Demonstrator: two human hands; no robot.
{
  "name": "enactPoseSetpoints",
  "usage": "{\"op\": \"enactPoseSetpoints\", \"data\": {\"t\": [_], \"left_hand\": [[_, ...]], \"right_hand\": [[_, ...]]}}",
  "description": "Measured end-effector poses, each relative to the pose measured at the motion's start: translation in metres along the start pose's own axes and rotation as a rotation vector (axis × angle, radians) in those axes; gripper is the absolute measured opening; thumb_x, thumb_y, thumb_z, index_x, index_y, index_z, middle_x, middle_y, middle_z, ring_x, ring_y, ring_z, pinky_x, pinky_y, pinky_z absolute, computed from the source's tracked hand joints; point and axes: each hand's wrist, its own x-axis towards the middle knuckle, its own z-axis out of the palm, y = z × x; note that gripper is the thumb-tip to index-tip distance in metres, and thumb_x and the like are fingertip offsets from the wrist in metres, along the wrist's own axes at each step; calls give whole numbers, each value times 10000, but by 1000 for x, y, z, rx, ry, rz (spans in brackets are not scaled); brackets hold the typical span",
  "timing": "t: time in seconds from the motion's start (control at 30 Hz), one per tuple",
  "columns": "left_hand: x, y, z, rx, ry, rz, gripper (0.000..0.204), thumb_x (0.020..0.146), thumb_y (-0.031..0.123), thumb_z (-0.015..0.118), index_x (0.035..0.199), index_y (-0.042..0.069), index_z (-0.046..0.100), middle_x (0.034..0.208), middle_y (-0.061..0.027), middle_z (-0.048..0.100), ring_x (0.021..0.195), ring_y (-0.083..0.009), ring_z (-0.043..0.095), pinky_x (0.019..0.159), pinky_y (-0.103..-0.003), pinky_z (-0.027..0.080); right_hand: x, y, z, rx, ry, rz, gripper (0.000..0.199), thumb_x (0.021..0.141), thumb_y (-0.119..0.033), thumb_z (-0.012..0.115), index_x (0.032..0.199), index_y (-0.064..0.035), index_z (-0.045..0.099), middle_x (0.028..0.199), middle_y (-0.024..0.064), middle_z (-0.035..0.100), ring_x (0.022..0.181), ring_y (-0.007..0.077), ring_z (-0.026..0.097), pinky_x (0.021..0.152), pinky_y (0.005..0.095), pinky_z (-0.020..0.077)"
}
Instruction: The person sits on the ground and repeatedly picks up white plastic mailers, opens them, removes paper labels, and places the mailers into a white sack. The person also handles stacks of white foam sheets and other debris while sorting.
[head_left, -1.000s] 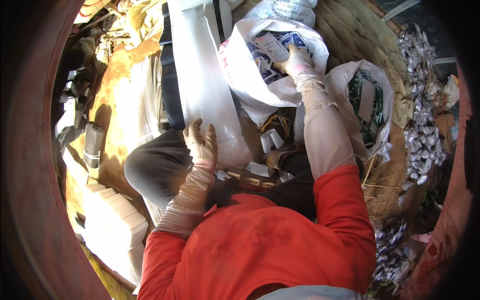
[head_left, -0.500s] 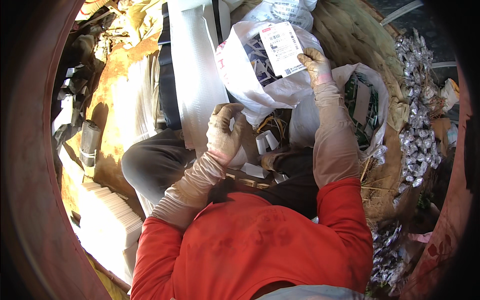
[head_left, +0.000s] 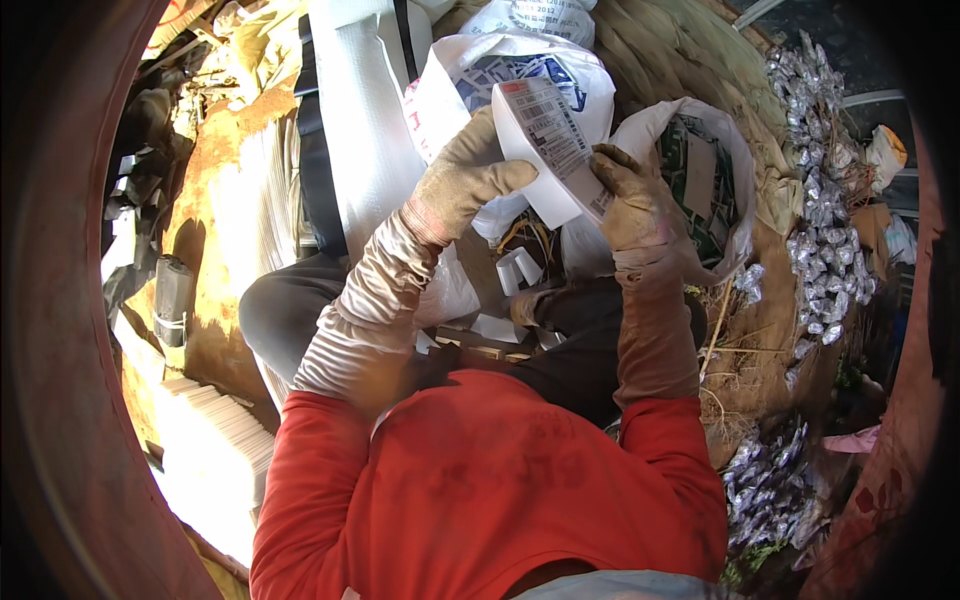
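A white printed label sheet (head_left: 550,130) with barcodes is held up in front of me, bent along its length. My right hand (head_left: 637,210), in a soiled glove, pinches its lower right edge between thumb and fingers. At its left edge is my gloved left hand (head_left: 462,185), the thumb overlapping the border and the fingers partly hidden behind it. Beyond the sheet stands an open white bag (head_left: 595,75) full of blue-and-white packets. Close to my right hand, a second white bag (head_left: 742,170) holds green packets.
White roll material (head_left: 365,120) lies left of the bags. Small white pieces (head_left: 518,268) sit between my legs. Stacked pale sheets (head_left: 215,450) and a dark tied roll (head_left: 173,300) are at left. Silvery wrapped bundles (head_left: 830,260) line the right side.
My right hand has brought the label sheet lower and nearer, tilting it. My left hand has moved up and right to the sheet's left edge. The view has shifted slightly.
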Motion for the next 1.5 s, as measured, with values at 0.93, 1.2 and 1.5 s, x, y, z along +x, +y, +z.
{"op": "enactPoseSetpoints", "data": {"t": [0.93, 1.2, 1.5], "left_hand": [[-41, 4, 22, 466, -82, -145, 385, 736, -57, 669, 1107, 37, 624, 1037, -38, 614, 1007, -169, 567, 893, -295, 454], [-26, -24, 22, -388, 305, -171, 615, 957, 459, 472, 1394, 46, 342, 1257, -141, 529, 1088, -211, 555, 903, -332, 476], [-49, -13, 25, -230, 133, -113, 308, 877, 159, 665, 1153, 28, 628, 1057, -84, 662, 917, -134, 626, 814, -260, 506]], "right_hand": [[-19, -11, -7, 98, -96, -79, 213, 903, -185, 639, 1003, 1, 613, 911, 21, 614, 807, 76, 575, 754, 217, 485], [-54, 7, 2, 172, -124, -103, 154, 907, -158, 630, 953, -11, 630, 884, 0, 617, 795, 70, 571, 767, 211, 482], [-67, 0, 2, -133, -137, 14, 168, 927, -116, 576, 1014, 17, 629, 867, -27, 610, 756, 21, 513, 683, 160, 432]]}}
